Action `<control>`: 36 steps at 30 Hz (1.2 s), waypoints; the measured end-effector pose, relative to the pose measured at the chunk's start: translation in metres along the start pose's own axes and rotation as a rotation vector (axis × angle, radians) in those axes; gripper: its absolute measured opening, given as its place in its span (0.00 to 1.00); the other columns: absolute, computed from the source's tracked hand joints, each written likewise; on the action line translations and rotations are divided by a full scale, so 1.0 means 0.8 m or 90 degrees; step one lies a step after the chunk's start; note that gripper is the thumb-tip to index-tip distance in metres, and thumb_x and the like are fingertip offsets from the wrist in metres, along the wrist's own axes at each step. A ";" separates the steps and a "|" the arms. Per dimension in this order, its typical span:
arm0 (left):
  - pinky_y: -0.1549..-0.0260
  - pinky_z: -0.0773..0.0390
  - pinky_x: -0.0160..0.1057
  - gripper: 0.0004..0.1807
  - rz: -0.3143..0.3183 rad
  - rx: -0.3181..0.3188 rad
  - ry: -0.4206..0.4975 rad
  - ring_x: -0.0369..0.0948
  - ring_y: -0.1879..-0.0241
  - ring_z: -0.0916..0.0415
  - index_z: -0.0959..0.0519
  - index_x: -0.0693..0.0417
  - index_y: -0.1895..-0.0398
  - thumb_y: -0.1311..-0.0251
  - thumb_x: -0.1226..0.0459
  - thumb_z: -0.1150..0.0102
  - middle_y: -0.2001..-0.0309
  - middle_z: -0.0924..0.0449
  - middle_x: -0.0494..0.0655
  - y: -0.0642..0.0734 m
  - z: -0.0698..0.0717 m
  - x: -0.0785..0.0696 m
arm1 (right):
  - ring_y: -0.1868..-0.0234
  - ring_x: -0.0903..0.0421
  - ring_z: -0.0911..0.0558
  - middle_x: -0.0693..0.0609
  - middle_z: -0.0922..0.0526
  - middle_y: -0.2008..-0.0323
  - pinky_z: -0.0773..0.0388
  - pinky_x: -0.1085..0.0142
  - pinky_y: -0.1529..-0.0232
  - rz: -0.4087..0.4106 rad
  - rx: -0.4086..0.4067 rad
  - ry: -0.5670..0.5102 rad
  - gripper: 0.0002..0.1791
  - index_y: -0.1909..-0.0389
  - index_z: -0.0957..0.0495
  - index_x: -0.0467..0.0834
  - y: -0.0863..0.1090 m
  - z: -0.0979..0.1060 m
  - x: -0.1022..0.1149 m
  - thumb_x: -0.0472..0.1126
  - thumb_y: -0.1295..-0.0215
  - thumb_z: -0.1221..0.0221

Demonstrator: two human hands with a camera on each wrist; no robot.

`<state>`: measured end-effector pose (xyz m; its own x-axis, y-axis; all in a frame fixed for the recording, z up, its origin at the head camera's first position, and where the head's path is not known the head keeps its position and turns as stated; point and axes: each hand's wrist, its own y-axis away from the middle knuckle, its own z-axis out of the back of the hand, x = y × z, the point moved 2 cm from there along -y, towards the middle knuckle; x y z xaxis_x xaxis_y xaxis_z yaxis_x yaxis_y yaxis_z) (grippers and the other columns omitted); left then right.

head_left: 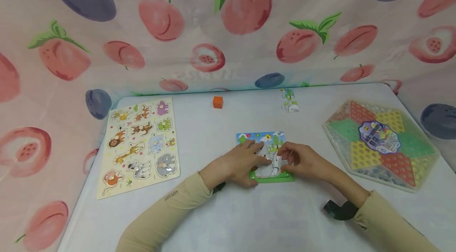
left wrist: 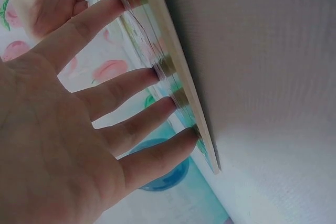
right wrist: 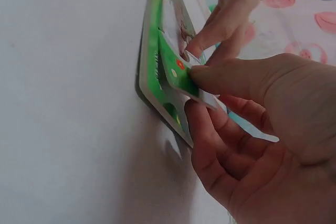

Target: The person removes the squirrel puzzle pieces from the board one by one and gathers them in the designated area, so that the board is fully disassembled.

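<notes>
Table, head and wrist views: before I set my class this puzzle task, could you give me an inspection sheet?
Surface: white table.
Job's things: puzzle, one piece tilted up; loose pieces beyond.
Clutter: orange block; animal board at left; hexagonal game at right.
Grippers: left hand touches the puzzle with its fingertips; right hand pinches the tilted piece.
Cables: nothing seen.
Surroundings: fruit-print cloth behind.
</notes>
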<state>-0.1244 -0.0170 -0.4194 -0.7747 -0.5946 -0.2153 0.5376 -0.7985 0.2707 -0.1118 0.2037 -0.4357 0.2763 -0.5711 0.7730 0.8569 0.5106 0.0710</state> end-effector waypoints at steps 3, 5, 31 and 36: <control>0.32 0.41 0.49 0.34 0.004 0.000 0.002 0.54 0.28 0.45 0.28 0.31 0.32 0.46 0.47 0.34 0.26 0.43 0.53 0.000 0.000 0.001 | 0.71 0.60 0.24 0.55 0.22 0.69 0.25 0.70 0.70 0.016 0.000 -0.017 0.12 0.58 0.21 0.42 -0.002 0.005 -0.002 0.32 0.42 0.33; 0.32 0.41 0.50 0.35 0.007 0.002 0.004 0.54 0.28 0.46 0.28 0.31 0.32 0.46 0.47 0.34 0.25 0.44 0.53 0.000 0.001 0.001 | 0.71 0.59 0.23 0.53 0.20 0.68 0.24 0.69 0.69 0.025 -0.005 -0.034 0.11 0.57 0.21 0.41 -0.003 0.010 -0.004 0.31 0.41 0.34; 0.33 0.40 0.47 0.33 0.002 -0.015 0.002 0.51 0.29 0.44 0.26 0.32 0.34 0.47 0.49 0.34 0.27 0.41 0.52 0.000 -0.004 0.001 | 0.68 0.56 0.17 0.39 0.18 0.62 0.21 0.67 0.69 -0.066 -0.125 -0.062 0.14 0.51 0.22 0.34 -0.039 0.078 -0.063 0.31 0.37 0.37; 0.33 0.40 0.47 0.33 0.001 -0.019 0.003 0.51 0.29 0.44 0.26 0.33 0.34 0.47 0.50 0.34 0.27 0.41 0.52 0.001 -0.004 0.000 | 0.68 0.56 0.18 0.40 0.19 0.62 0.22 0.69 0.68 -0.054 -0.136 -0.055 0.14 0.51 0.22 0.33 -0.048 0.093 -0.065 0.31 0.37 0.37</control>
<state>-0.1227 -0.0181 -0.4223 -0.7721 -0.5963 -0.2199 0.5485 -0.7999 0.2433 -0.1912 0.2613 -0.4316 0.1692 -0.5444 0.8216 0.9506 0.3101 0.0097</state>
